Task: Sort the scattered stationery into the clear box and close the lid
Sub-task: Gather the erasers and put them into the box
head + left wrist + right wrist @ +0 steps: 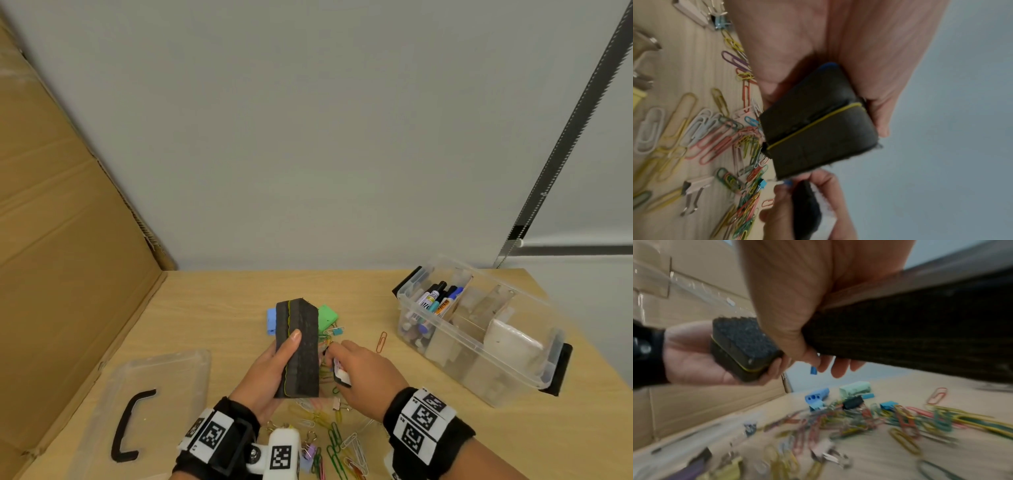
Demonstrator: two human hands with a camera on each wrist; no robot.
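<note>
Wooden table [219,308] fills the bottom of the frame. In the middle, the left hand [265,371] holds two black erasers [298,349] pressed together, standing up. Just to its right, the right hand [356,368] grips one more eraser [340,371]. One clear box [479,329] sits open at the right, well apart. One lid [150,407] lies at lower left. Many paper clips [335,442] lie under the hands.

Office-style desk corner — stationery everywhere

A pale wood table [212,308] against a plain grey wall [308,120], strewn with coloured paper clips [900,420], a clear box [479,346] of markers [436,296], cardboard [61,240] propped alongside.
</note>
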